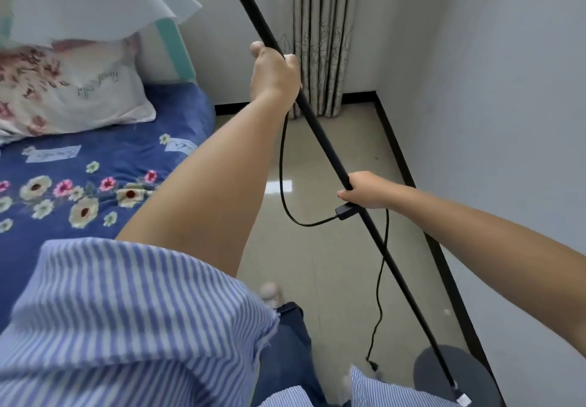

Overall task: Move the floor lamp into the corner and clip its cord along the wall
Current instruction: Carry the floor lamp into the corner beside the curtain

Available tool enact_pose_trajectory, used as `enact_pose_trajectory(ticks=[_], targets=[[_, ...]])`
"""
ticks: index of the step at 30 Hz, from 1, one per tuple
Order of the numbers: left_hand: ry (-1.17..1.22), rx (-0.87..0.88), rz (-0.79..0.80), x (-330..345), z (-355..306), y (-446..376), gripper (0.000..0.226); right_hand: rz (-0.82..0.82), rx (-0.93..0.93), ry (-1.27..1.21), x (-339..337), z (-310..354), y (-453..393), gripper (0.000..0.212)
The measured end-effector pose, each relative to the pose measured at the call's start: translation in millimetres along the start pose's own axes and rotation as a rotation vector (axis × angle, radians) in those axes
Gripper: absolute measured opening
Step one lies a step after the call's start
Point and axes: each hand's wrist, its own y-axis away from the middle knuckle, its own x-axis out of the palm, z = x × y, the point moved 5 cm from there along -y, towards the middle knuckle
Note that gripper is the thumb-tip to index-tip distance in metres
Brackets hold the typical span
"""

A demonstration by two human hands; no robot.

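Both hands are on the lamp. The left hand [274, 73] is wrapped high around the thin black metal pole of the floor lamp [320, 127], fingers [291, 61] curled closed on the far side and the thumb up top. Lower down, the right hand [367, 189] clamps the same pole, its fingers closed round it too.

The pole runs tilted across the view, leaning from the upper middle down to the lower right, where it meets the round dark grey lamp base [434, 371] sitting close against the black skirting board [409, 178] of the pale grey right-hand wall [507, 89]. Whether the base rests flat on the glossy beige tiled floor [333, 280] or is lifted is hard to tell.

The black power cord [281, 165] hangs from under the left hand in a loose loop, swings into a small black inline switch box [345, 211] just beneath the right hand, then trails down beside the pole to the floor.

Ahead, a striped cream curtain [320, 42] hangs in the corner. On the left is a bed with a blue floral sheet [111, 165] and a white flowered pillow [69, 102]. The person's blue-and-white striped shirt [126, 327] fills the foreground.
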Motion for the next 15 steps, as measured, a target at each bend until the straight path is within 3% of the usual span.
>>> enact_pose_trajectory(ticks=[4, 10, 15], targets=[[-0.03, 0.037, 0.041, 2, 3, -101, 0.028, -0.027, 0.017, 0.01, -40, 32, -85, 0.035], [-0.022, 0.044, 0.081, 13, 5, -248, 0.019, -0.075, 0.076, 0.017, -100, 74, -206, 0.035], [-0.052, 0.105, 0.147, 53, -11, -346, 0.028, -0.088, 0.134, 0.01, -152, 78, -290, 0.036]])
